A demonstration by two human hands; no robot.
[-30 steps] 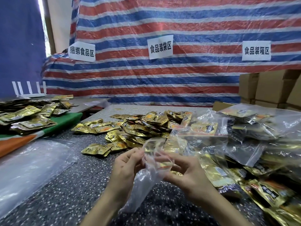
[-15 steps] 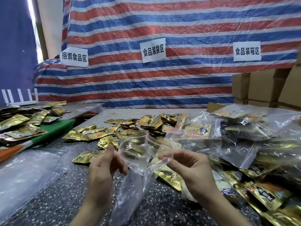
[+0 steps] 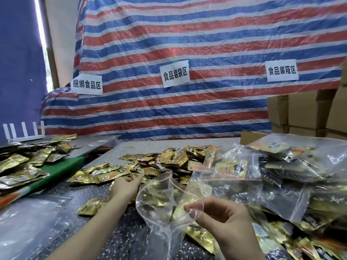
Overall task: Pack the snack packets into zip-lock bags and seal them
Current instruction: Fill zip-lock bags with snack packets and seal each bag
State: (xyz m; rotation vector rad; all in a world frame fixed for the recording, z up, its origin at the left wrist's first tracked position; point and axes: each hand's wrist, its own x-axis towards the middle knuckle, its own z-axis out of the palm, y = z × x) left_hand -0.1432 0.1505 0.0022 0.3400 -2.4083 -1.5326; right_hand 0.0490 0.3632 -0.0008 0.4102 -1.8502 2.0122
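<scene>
Now the step in hand looks like this: take snack packets and drop them into the open zip-lock bag [image 3: 161, 203].

The bag is just on the near side of the pile of snack packets [image 3: 169, 162], held up above the table [image 3: 120, 231]. The right hand [image 3: 223, 220] pinches the bag's rim between thumb and fingers [image 3: 193, 208], on the side of the mouth away from the pile. The left hand [image 3: 124, 187] is at the near edge of the pile, and its fingertips touch the packets there. I cannot tell if it has hold of one yet.

To do this well, the right hand should hold the mouth wide and round and stay close to the pile. The left hand should take only a few packets at a time and slide them in flat, all the way down. No packet should sit on the red zip line [image 3: 180, 186], or I think the bag will not press shut.

The mouth faces up and a little toward the pile. The bag's long way runs from the mouth down to the bottom, which hangs away from the pile, toward the person. The bag looks empty to me. The gold seen through it seems to be packets lying behind it.

Filled bags [image 3: 291, 166] lie at the right side of the pile.
</scene>
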